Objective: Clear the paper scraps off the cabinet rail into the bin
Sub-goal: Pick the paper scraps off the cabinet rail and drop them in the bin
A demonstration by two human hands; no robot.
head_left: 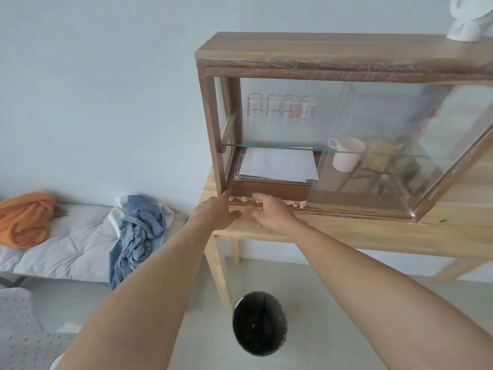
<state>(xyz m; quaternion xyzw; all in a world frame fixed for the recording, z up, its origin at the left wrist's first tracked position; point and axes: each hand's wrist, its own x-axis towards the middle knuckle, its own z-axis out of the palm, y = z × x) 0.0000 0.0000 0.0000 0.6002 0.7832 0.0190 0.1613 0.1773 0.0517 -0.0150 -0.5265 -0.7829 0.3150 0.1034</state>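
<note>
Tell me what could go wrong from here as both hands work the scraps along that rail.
1. The paper scraps sit in a narrow rail at the cabinet's base; brushing with the left hand or right hand may push them deeper or onto the table.
2. The bin stands on the floor, below and apart from the rail, so loose scraps could miss it.
3. The glass door is close beside the right hand and might get knocked.

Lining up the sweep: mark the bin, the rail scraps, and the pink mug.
bin [241, 309]: head view, on its rim.
rail scraps [302, 204]: head view, rightmost scrap.
pink mug [346, 158]: head view, mug body.
</note>
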